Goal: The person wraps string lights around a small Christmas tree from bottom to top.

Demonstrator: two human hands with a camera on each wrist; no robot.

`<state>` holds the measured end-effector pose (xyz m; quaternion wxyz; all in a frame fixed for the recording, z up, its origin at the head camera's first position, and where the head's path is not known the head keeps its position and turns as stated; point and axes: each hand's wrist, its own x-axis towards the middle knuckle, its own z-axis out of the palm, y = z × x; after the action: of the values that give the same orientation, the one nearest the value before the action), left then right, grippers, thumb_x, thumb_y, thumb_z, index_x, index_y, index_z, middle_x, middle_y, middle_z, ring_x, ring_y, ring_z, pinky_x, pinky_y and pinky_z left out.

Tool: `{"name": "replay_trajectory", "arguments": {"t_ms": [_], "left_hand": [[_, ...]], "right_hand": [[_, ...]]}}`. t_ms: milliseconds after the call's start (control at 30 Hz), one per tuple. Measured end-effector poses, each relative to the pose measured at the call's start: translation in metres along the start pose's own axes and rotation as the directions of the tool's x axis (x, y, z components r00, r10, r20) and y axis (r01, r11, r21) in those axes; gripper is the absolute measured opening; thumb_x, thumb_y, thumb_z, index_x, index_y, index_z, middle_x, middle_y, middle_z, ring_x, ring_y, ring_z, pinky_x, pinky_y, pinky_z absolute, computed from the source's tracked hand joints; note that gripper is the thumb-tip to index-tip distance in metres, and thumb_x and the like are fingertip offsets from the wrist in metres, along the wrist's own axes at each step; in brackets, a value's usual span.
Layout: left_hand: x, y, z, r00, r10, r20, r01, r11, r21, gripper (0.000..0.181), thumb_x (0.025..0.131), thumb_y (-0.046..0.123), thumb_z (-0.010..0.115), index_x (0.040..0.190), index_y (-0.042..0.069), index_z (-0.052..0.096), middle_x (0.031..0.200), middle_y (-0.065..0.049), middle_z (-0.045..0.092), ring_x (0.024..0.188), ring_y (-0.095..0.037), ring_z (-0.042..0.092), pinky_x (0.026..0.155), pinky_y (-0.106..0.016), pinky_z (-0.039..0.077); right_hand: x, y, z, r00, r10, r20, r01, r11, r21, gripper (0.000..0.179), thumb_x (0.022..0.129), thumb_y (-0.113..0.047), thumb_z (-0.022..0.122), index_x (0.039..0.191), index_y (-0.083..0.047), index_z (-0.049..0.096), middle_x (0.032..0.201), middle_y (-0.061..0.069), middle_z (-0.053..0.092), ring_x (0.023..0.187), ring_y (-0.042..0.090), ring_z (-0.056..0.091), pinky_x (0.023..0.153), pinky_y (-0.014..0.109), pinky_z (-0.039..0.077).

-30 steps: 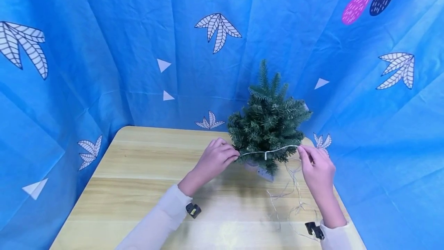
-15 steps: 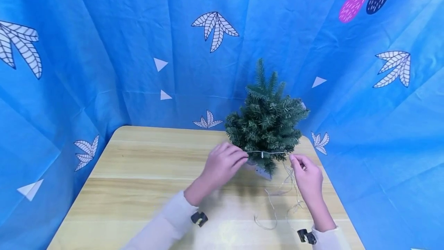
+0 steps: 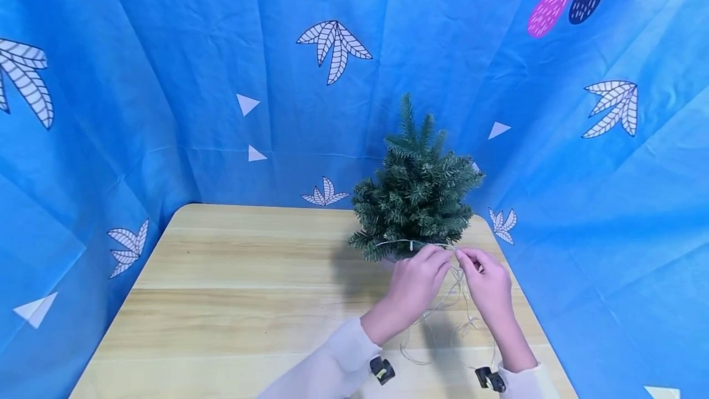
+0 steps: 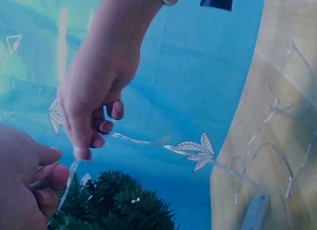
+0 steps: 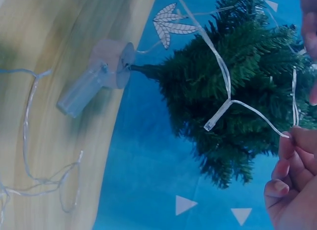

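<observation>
My right hand (image 3: 487,282) pinches a thin clear string-light wire (image 5: 260,116) at the front right of a small artificial Christmas tree (image 3: 415,202). Close beside it is my left hand (image 3: 418,282), its fingers bent near the wire. In the left wrist view its fingertips (image 4: 60,176) lie alongside the wire, with a gap between thumb and fingers. Part of the wire crosses the tree's lower front, with a small bulb (image 3: 412,245) left of my left hand. More wire hangs below my right hand to the table.
The tree stands on a pale round base (image 5: 109,61) near the back right of the wooden table (image 3: 221,300). A clear block-shaped piece (image 5: 81,93) adjoins the base. Loose loops of wire (image 3: 415,350) lie at the front right. A blue patterned curtain (image 3: 221,79) surrounds the table.
My left hand has let go of the wire at the tree's left and moved right, beside my right hand. The right hand has come lower and slightly left, keeping the wire.
</observation>
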<state>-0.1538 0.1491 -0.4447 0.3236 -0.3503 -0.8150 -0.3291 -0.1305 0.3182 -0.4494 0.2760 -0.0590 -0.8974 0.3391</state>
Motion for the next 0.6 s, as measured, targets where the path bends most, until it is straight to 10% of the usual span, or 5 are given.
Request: {"name": "replay_trajectory", "arguments": {"t_ms": [300, 600], "left_hand": [[0.011, 0.004, 0.014, 0.996, -0.068, 0.063, 0.069, 0.998, -0.013, 0.023, 0.098, 0.02, 0.067, 0.119, 0.014, 0.072, 0.097, 0.003, 0.075, 0.065, -0.005, 0.065, 0.058, -0.006, 0.046], [0.012, 0.0, 0.017, 0.991, -0.114, 0.07, 0.121, 0.988, -0.097, 0.018, 0.099, 0.023, 0.065, 0.111, 0.014, 0.076, 0.102, 0.002, 0.077, 0.091, -0.008, 0.074, 0.084, -0.012, 0.054]], "right_hand": [[0.001, -0.003, -0.012, 0.987, -0.159, -0.013, 0.159, 0.987, -0.015, 0.009, 0.093, -0.012, 0.073, 0.099, -0.007, 0.077, 0.079, 0.001, 0.068, 0.073, 0.001, 0.051, 0.064, 0.013, 0.041], [0.006, 0.0, -0.021, 0.914, -0.405, -0.023, 0.403, 0.913, -0.059, 0.015, 0.081, 0.001, 0.079, 0.094, -0.007, 0.077, 0.075, -0.001, 0.065, 0.07, 0.001, 0.049, 0.061, 0.012, 0.039]]}}
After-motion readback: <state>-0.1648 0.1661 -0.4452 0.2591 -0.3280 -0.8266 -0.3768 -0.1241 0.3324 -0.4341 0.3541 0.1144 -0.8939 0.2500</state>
